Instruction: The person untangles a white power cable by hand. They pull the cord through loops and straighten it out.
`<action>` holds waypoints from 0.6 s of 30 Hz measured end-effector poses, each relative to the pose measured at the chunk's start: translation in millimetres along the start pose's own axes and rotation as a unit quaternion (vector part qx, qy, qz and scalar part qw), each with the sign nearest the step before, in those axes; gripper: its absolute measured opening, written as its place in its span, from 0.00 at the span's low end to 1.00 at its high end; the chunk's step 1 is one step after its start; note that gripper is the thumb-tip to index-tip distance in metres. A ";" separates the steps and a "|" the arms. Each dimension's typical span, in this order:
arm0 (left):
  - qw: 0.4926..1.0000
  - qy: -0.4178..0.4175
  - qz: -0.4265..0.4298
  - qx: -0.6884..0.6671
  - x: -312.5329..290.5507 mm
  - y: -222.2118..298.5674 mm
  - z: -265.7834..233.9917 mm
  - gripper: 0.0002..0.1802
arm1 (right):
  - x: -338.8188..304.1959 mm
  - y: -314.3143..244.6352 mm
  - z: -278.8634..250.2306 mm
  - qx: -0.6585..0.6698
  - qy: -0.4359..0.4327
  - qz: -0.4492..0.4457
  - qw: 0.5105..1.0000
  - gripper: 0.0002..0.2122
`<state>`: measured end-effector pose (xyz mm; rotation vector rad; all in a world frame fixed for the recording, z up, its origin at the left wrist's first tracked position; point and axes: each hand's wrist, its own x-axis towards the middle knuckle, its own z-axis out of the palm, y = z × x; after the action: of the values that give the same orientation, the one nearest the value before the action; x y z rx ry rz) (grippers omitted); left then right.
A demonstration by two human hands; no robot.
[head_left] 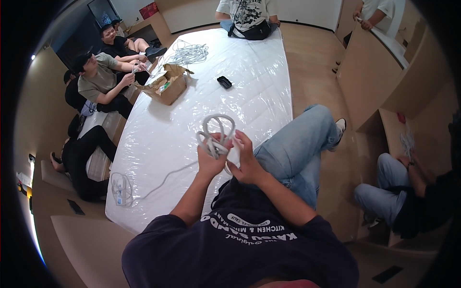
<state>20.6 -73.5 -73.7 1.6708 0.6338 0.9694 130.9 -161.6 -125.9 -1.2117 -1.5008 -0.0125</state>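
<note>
A coiled grey cable (220, 121) is gripped in my left hand (210, 162), its loops rising above my fingers. Close beside it, my right hand (248, 163) has its thumb and fingers apart; part of a loop passes near the thumb, and I cannot tell whether they touch. From the bundle one strand (165, 180) runs left across the plastic-wrapped white mattress (254, 72) to a smaller loose coil (122, 189) near its left edge.
An open cardboard box (169, 91), a black tray-like object (224, 82) and a large pile of cable (189, 53) lie on the mattress. Several people sit along the left side, one at the far end. At right, a person handles cable (407, 143) beside wooden shelving (384, 125).
</note>
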 end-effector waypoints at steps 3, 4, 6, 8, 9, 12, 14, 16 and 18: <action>0.993 0.103 -0.002 -0.049 11.3 30.9 -5.5 0.09 | 0.9 5.8 -3.4 0.190 0.102 0.184 0.959 0.39; 0.985 0.091 0.035 -0.140 17.5 31.4 -7.9 0.08 | -2.9 21.4 -5.3 0.247 0.061 0.220 0.942 0.42; 0.950 0.029 0.074 -0.302 25.8 34.6 -22.5 0.05 | 0.3 21.3 -8.5 0.237 -0.035 0.196 0.951 0.45; 0.923 -0.007 0.057 -0.382 21.7 46.3 -25.5 0.04 | 0.4 16.1 -1.4 0.230 -0.134 0.158 0.951 0.51; 0.886 -0.043 0.037 -0.460 20.0 52.8 -25.1 0.04 | -3.0 10.5 3.9 0.305 -0.090 0.168 0.933 0.50; 0.862 -0.068 0.051 -0.499 18.9 55.5 -23.1 0.02 | -1.0 11.9 3.4 0.373 -0.108 0.188 0.902 0.49; 0.821 -0.088 0.037 -0.562 19.5 57.3 -21.7 0.02 | -3.2 12.6 10.4 0.475 -0.123 0.184 0.852 0.36; 0.791 -0.091 0.021 -0.605 22.0 55.8 -24.1 0.02 | -2.9 17.7 5.3 0.484 -0.239 0.213 0.814 0.26; 0.733 -0.094 -0.007 -0.674 26.0 59.8 -30.1 0.04 | -1.6 7.4 2.6 0.477 -0.301 0.242 0.789 0.08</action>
<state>5.5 -55.3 -5.9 0.4030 -0.2585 0.8454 133.6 -157.6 -132.3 -0.7051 -1.3359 1.4346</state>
